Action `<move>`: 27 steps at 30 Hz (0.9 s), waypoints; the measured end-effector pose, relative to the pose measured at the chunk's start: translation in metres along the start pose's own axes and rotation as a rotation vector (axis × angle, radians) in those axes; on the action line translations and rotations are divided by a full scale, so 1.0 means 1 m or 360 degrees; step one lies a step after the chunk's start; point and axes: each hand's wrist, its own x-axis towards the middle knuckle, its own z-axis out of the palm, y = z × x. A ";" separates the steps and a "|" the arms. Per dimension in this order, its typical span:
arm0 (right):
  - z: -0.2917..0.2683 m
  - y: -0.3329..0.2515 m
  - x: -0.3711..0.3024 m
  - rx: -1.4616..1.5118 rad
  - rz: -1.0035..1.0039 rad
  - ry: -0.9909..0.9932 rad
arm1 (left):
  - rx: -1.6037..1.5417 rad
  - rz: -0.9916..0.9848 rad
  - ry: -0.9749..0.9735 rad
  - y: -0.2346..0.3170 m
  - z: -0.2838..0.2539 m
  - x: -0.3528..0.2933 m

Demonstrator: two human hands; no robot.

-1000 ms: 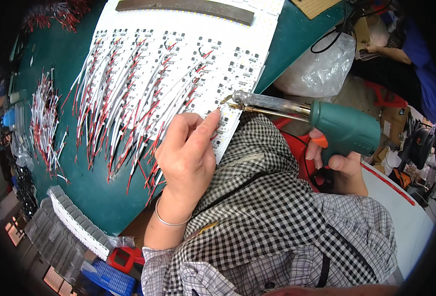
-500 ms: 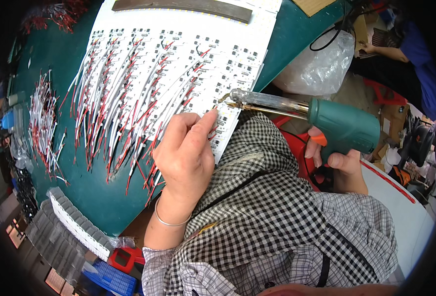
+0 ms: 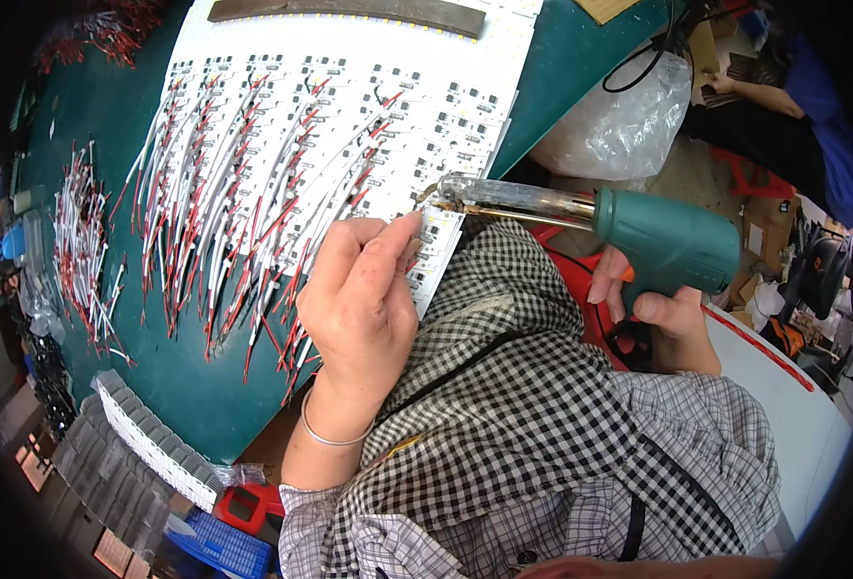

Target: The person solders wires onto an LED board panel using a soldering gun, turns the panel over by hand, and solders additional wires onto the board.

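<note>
Green table [image 3: 205, 410], white circuit boards [image 3: 419, 145]; red-and-white wires [image 3: 81, 246], loosely piled

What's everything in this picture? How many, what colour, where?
Table: one, green, under the work.
Circuit sheet: at least one, white, on the table.
Wires: many, red and white, on the sheet.
Wire bundle: one, red and white, table's left.
Bar: one, dark brown, sheet's far end.
Soldering gun: one, green, right of centre.
Plastic bag: one, clear, upper right.
Twisted cord: one, red, lower right.
Ribbed stacks: at least two, grey, lower left.
Basket: one, blue, lower left.
Co-worker: one, in blue, upper right.
Clutter: uncounted, mixed colours, around the rim.
Left hand: one, bare, over the sheet.
Right hand: one, bare, gripping the soldering gun.
</note>
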 end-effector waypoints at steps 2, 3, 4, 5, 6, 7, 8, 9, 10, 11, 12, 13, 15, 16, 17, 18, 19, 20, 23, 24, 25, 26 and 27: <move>0.003 0.000 0.000 0.0000 0.0006 0.0006 | -0.0006 0.0005 -0.0002 0.000 0.001 0.000; 0.008 -0.002 0.003 -0.0005 -0.0018 0.0062 | -0.0012 0.0012 -0.0001 0.000 0.001 0.000; 0.011 -0.003 0.004 -0.0010 -0.0041 0.0116 | -0.0012 0.0010 -0.0002 0.000 0.001 0.000; 0.010 -0.002 0.004 -0.0009 -0.0039 0.0116 | -0.0004 0.0010 -0.0002 -0.001 0.001 0.000; 0.008 -0.001 0.003 -0.0044 -0.0055 0.0075 | 0.0005 0.0010 -0.0001 -0.001 0.001 -0.001; 0.006 0.000 0.003 -0.0077 -0.0072 0.0033 | 0.0005 0.0007 -0.0001 0.000 0.001 -0.001; 0.000 0.002 0.002 -0.0077 -0.0070 0.0032 | 0.0002 -0.0001 0.0001 0.000 0.001 -0.001; -0.006 0.004 0.000 -0.0117 -0.0056 -0.0078 | -0.0001 -0.0009 0.0003 0.000 0.000 -0.002; -0.010 0.005 -0.001 -0.0157 -0.0044 -0.0186 | -0.0001 -0.0009 0.0002 0.000 0.001 -0.001; -0.009 0.005 -0.002 -0.0155 -0.0043 -0.0184 | 0.0005 -0.0004 -0.0002 0.000 0.001 -0.001; -0.008 0.005 -0.003 -0.0038 -0.0056 -0.0105 | 0.0012 0.0002 -0.0005 0.000 0.001 -0.001; -0.005 0.004 -0.004 0.0080 -0.0068 -0.0034 | 0.0017 -0.0002 -0.0001 0.000 0.000 -0.001; 0.000 -0.002 -0.004 0.0114 -0.0093 0.0100 | 0.0012 -0.0027 -0.0025 0.001 -0.002 0.000; 0.002 -0.004 -0.004 0.0144 -0.0122 0.0248 | 0.0011 -0.0026 -0.0026 0.001 -0.002 0.000; 0.000 -0.004 -0.004 0.0144 -0.0124 0.0250 | 0.0019 -0.0020 -0.0024 0.001 -0.001 0.000; -0.003 -0.002 -0.005 0.0160 -0.0145 0.0249 | 0.0027 -0.0014 -0.0023 0.001 -0.001 0.000; -0.006 -0.001 -0.006 0.0175 -0.0165 0.0248 | 0.0026 -0.0012 -0.0024 0.000 -0.001 0.000; -0.008 -0.001 -0.008 0.0174 -0.0167 0.0250 | 0.0035 -0.0013 -0.0022 0.000 -0.001 -0.001; -0.010 -0.002 -0.013 0.0158 -0.0150 0.0244 | 0.0019 -0.0054 -0.0059 0.001 -0.002 -0.001; -0.009 -0.004 -0.016 0.0180 -0.0122 0.0255 | -0.0006 -0.0097 -0.0095 0.002 -0.002 0.000; -0.008 -0.005 -0.018 0.0200 -0.0091 0.0267 | -0.0009 -0.0095 -0.0098 0.002 -0.003 0.001; -0.009 -0.006 -0.021 0.0200 -0.0091 0.0272 | -0.0063 -0.0119 -0.0123 0.002 -0.005 0.003; -0.010 -0.006 -0.023 0.0168 -0.0064 0.0254 | -0.0118 -0.0143 -0.0147 0.002 -0.006 0.004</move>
